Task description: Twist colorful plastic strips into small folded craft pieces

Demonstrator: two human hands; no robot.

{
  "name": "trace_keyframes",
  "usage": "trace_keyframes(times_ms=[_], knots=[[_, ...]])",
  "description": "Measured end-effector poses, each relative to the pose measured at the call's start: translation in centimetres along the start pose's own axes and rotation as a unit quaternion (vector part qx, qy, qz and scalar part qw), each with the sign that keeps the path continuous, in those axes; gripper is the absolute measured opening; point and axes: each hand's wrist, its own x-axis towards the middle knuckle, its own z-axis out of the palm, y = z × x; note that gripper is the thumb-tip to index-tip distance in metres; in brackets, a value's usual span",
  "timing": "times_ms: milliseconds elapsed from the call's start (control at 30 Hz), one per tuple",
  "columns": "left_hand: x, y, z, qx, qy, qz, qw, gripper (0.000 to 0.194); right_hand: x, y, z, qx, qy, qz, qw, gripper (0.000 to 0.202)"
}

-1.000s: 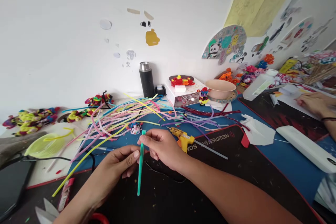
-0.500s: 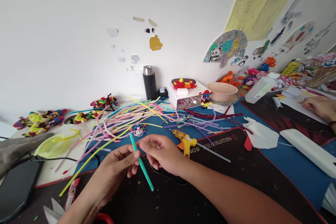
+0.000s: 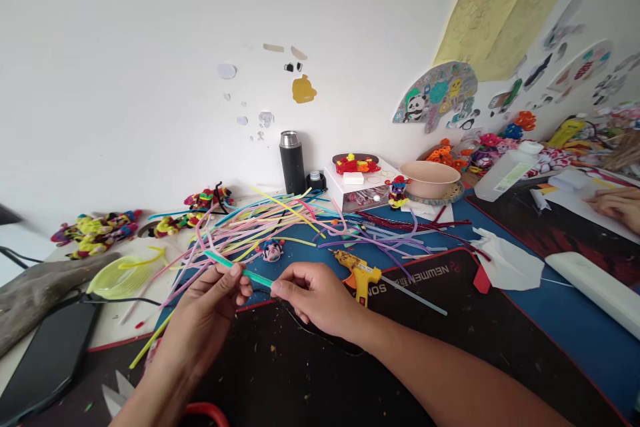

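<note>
Currently L hand (image 3: 210,297) pinching teal strip (image 3: 257,277) nr middle, R hand (image 3: 311,295) gripping R end, forearms (image 3: 430,363) angled inward.

The far right end of a teal strip (image 3: 257,278) is covered by the right fingers (image 3: 283,289); scissors (image 3: 114,400) are partly hidden by the left forearm (image 3: 159,380); a co-worker's hand (image 3: 620,205) is cropped at right.

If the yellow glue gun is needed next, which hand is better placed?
Probably the right hand, nearer the glue gun; the left hand also pinches the green stick and could hold it alone.
</note>
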Motion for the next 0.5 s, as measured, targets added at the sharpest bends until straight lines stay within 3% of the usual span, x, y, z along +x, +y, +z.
trace_keyframes(times_ms=[167, 300, 433, 500], knots=[[0.3, -0.2, -0.3, 0.018, -0.007, 0.015, 1.0, 0.052, 0.4, 0.5, -0.5, -0.006, 0.022, -0.007, 1.0, 0.039], [0.3, -0.1, -0.3, 0.008, -0.008, 0.009, 1.0, 0.044, 0.4, 0.5, -0.6, -0.005, 0.004, -0.014, 1.0, 0.041], [0.2, 0.5, 0.2, -0.042, 0.048, -0.029, 0.998, 0.013, 0.2, 0.1, -0.4, 0.046, -0.017, -0.015, 0.999, 0.045], [0.0, 1.0, 0.5, -0.073, 0.075, -0.05, 0.993, 0.016, 0.2, -0.1, -0.2, 0.067, -0.016, -0.011, 0.998, 0.052]])
